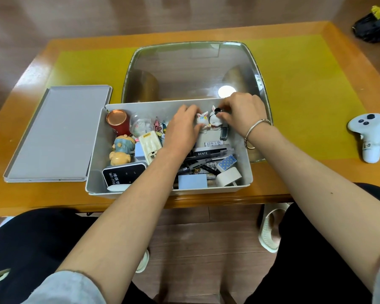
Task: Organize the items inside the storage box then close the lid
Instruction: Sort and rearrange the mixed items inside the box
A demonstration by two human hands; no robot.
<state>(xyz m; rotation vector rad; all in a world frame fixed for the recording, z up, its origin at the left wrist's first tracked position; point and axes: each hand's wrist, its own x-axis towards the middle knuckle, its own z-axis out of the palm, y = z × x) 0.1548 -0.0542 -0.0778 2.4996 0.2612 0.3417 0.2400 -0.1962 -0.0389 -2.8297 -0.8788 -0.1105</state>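
Where fingers (225, 116) pinch: two glossy rabbit figurines (208, 120) (rounded, ceramic-looking).

I read this as a home, likely a living room. I'm seated at a low wooden table (206, 199) with a yellow inlaid top, set on wood plank flooring (184, 242). Beneath the table's near edge I see white slippers (269, 229). At the table's right end lies a white game controller (370, 137); beyond its far right corner, a black bag (373, 27).
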